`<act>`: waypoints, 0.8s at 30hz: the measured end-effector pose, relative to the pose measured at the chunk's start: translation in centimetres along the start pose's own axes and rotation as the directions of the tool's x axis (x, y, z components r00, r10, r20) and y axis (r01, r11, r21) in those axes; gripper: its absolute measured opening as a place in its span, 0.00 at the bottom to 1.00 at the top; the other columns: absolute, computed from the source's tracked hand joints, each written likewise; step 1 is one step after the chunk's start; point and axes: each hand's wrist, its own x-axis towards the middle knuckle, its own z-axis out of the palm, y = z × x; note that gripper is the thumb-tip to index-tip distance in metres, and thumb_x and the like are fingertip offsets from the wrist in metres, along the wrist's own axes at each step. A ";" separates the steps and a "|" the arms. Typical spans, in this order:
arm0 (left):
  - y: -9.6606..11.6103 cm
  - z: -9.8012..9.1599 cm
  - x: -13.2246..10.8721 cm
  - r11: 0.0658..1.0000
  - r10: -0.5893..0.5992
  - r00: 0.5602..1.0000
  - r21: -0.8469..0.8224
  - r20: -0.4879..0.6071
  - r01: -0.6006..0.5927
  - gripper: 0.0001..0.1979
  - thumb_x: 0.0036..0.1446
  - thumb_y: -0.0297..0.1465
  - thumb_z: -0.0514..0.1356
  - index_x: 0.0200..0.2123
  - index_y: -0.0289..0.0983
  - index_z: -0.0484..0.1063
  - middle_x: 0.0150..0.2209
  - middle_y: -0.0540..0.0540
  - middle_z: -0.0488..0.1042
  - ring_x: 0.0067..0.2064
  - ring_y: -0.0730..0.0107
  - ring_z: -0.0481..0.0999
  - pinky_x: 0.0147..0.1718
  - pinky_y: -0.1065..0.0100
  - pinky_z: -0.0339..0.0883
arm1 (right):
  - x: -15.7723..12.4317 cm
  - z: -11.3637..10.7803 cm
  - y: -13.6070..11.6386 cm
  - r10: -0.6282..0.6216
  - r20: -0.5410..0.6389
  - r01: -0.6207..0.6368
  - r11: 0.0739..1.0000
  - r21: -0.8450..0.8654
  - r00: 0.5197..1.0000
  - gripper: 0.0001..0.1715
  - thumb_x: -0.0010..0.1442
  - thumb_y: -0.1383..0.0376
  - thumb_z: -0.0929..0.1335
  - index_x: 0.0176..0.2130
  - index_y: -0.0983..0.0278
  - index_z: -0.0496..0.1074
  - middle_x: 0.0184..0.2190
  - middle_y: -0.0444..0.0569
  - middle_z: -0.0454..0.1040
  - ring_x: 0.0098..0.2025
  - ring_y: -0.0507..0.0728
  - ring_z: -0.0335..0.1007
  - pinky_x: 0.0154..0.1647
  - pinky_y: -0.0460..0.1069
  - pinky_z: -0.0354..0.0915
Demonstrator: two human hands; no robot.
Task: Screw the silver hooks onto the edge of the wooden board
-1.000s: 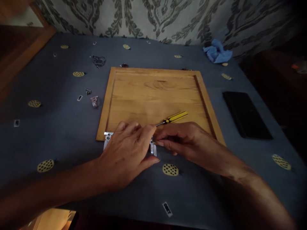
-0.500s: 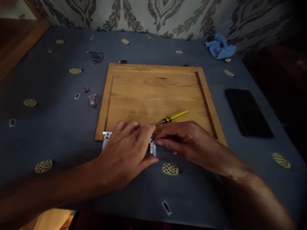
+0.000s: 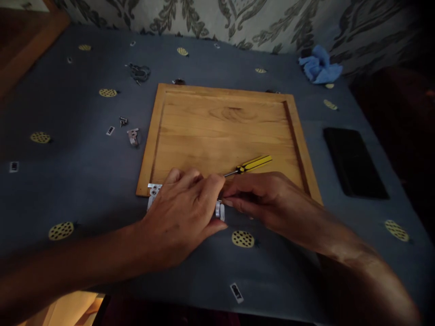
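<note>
- A blue cloth with yellow dotted spots [image 3: 84, 181] is covering the whole table.
- A wooden panel [image 3: 220, 131] with a raised frame is lying flat in the middle of the cloth, and its near edge is reaching the hands.
- The left hand [image 3: 180, 217] is lying palm down over the near edge of the panel. Its fingers are close together and are curving over a metal fitting, with the thumb on the near side.
- The right hand [image 3: 268, 199] is coming from the right, and its fingertips are meeting the left fingertips. The fingers are pinching narrowly; I cannot tell if something small is between them.
- A black flat slab [image 3: 355, 168] is lying on the cloth, right of the panel.
- A crumpled blue rag [image 3: 319, 69] is sitting at the far right corner.
- A yellow and black screwdriver [image 3: 251, 164] is lying on the panel, just behind the fingertips, with nobody holding it.
- The metal fitting [image 3: 219, 210] is sitting against the panel's near edge; only its two ends are showing beside the left hand.
- Small metal parts [image 3: 133, 136] are lying loose, left of the panel.
</note>
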 end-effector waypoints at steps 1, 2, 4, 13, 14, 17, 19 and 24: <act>0.0 0.0 0.0 1.000 0.001 1.000 0.002 -0.003 -0.001 0.20 0.58 0.39 0.69 0.47 0.39 0.66 0.41 0.46 0.78 0.43 0.56 0.73 0.42 0.58 0.61 | 0.0 0.0 -0.1 0.003 0.005 -0.003 1.000 -0.021 1.000 0.10 0.64 0.65 0.68 0.35 0.59 0.80 0.33 0.46 0.81 0.34 0.55 0.76 0.34 0.48 0.65; 0.0 0.0 0.0 1.000 0.003 1.000 0.005 -0.008 -0.003 0.19 0.58 0.38 0.69 0.46 0.39 0.66 0.41 0.46 0.78 0.43 0.56 0.72 0.41 0.58 0.61 | 0.1 0.0 -0.2 0.008 0.006 -0.008 0.999 -0.046 1.000 0.10 0.64 0.64 0.68 0.34 0.59 0.80 0.32 0.46 0.81 0.33 0.55 0.75 0.33 0.48 0.65; 0.0 0.0 0.1 1.000 0.013 1.000 0.010 -0.015 -0.013 0.19 0.57 0.37 0.69 0.45 0.38 0.66 0.40 0.46 0.78 0.43 0.56 0.72 0.41 0.58 0.60 | 0.1 0.0 -0.4 0.022 -0.005 -0.022 0.995 -0.098 1.000 0.10 0.64 0.64 0.68 0.34 0.59 0.80 0.31 0.46 0.80 0.31 0.55 0.74 0.32 0.48 0.64; 0.0 -0.2 0.2 1.000 0.026 1.000 0.012 0.000 -0.026 0.18 0.57 0.34 0.69 0.45 0.37 0.66 0.40 0.44 0.78 0.44 0.54 0.73 0.41 0.58 0.60 | 0.4 0.3 -0.8 0.084 0.003 -0.083 0.986 -0.142 0.996 0.12 0.64 0.64 0.68 0.30 0.61 0.78 0.24 0.45 0.76 0.25 0.52 0.67 0.26 0.47 0.57; 0.0 -0.2 0.2 1.000 0.025 1.000 0.010 0.005 -0.025 0.18 0.57 0.34 0.69 0.45 0.37 0.66 0.40 0.44 0.78 0.44 0.54 0.73 0.41 0.58 0.61 | 0.5 0.3 -0.8 0.093 0.009 -0.091 0.986 -0.140 0.996 0.12 0.64 0.64 0.69 0.29 0.62 0.78 0.24 0.44 0.75 0.25 0.51 0.67 0.25 0.47 0.57; -0.1 -0.1 0.1 1.000 0.026 1.000 0.005 -0.002 -0.026 0.18 0.58 0.34 0.68 0.45 0.37 0.65 0.42 0.44 0.78 0.45 0.55 0.73 0.42 0.58 0.61 | 0.7 0.3 -0.9 0.123 0.020 -0.119 0.984 -0.135 0.992 0.13 0.64 0.62 0.69 0.29 0.63 0.77 0.23 0.44 0.74 0.24 0.51 0.65 0.25 0.47 0.55; -0.2 0.0 0.1 1.000 0.031 0.999 0.004 -0.016 -0.031 0.18 0.58 0.35 0.68 0.46 0.38 0.65 0.42 0.44 0.78 0.45 0.55 0.73 0.43 0.58 0.62 | 0.7 0.4 -0.9 0.133 0.019 -0.130 0.985 -0.112 0.991 0.15 0.65 0.59 0.68 0.29 0.63 0.77 0.23 0.44 0.73 0.24 0.50 0.64 0.24 0.46 0.54; -0.1 0.0 0.0 0.999 0.044 0.999 0.022 -0.029 -0.044 0.18 0.58 0.35 0.69 0.45 0.37 0.65 0.40 0.45 0.77 0.45 0.55 0.73 0.43 0.58 0.61 | 0.3 0.4 -0.5 0.104 0.028 -0.104 0.995 -0.005 0.994 0.23 0.67 0.51 0.66 0.29 0.64 0.76 0.22 0.43 0.71 0.23 0.49 0.62 0.24 0.46 0.54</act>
